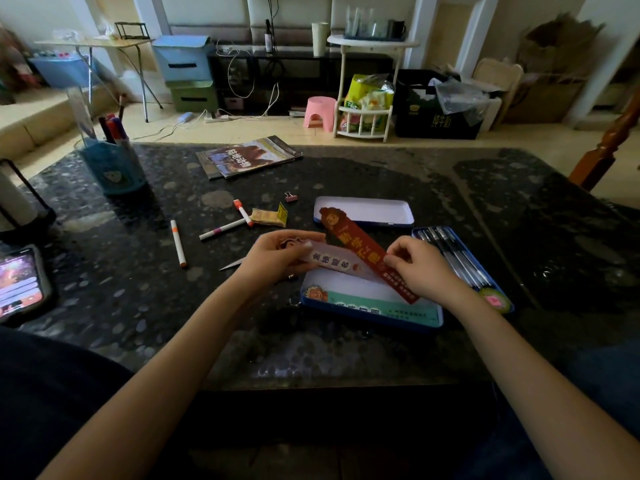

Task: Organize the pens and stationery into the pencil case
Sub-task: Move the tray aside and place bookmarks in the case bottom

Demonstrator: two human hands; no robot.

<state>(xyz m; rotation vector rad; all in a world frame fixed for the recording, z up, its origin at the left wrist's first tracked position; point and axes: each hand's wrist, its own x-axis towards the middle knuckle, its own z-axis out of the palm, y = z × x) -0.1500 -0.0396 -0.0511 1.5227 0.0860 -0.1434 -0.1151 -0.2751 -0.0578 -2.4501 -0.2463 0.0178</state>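
My left hand (277, 256) pinches a pale bookmark (332, 263); my right hand (420, 268) pinches a red bookmark (360, 245), both above the open pencil case (372, 306). I judge they go in best squared together and laid flat in the nearer compartment; pens (453, 256) already fill the one to the right. Three markers (178, 242) wait on the dark speckled table (121, 299), left of the case. Behind stand a pen cup (114, 164), a magazine (247, 155) and cluttered shelves.
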